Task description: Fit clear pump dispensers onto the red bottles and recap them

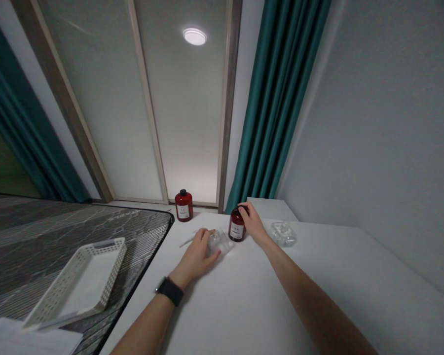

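Note:
A dark red bottle (237,230) with a white label stands upright on the white table (222,305). My right hand (252,223) is closed around the top of it, covering part of the cap. To the left of that bottle lies a crumpled clear plastic piece (222,242), perhaps a bag. My left hand (197,254), with a black watch on the wrist, reaches over its left side, thumb and fingers apart; whether they touch it I cannot tell. A thin whitish stick-like thing (186,242) shows just beyond this hand, partly hidden.
Another red bottle (184,212) with a black cap stands at the table's far left. Clear crinkled plastic (283,233) lies right of my right forearm. A white basket (113,276) and papers (29,340) rest on the grey surface (140,231) at left. Behind are teal curtains (270,108).

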Motion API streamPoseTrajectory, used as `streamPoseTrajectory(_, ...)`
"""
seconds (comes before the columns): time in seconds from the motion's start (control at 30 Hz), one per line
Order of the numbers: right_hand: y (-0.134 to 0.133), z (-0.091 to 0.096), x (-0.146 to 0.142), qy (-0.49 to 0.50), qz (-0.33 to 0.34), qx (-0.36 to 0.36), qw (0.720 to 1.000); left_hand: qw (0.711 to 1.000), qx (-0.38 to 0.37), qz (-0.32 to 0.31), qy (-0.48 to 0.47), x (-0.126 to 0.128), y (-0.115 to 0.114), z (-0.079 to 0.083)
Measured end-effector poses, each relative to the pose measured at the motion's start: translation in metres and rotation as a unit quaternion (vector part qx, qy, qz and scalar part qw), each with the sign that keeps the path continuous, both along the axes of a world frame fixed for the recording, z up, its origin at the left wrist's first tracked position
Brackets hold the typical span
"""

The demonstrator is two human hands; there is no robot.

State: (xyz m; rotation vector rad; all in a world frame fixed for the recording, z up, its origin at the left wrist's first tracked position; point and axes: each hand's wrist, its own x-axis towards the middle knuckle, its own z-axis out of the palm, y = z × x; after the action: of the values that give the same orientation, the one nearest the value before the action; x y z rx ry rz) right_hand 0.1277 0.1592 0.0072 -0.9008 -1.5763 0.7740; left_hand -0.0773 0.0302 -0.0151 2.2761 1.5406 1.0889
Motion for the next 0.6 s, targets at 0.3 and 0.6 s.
streamPoseTrajectory(0.3,0.044,-0.001,-0.02,-0.007,0.018,0.002,1.0,1.0,-0.019,-0.002,0.019,0.006,-0.005,0.004)
streamPoseTrajectory(0.6,0.059,0.001,-0.043,-0.018,0.01,0.003,1.0,0.999,-0.032,-0.023,0.006,0.006,-0.011,0.007)
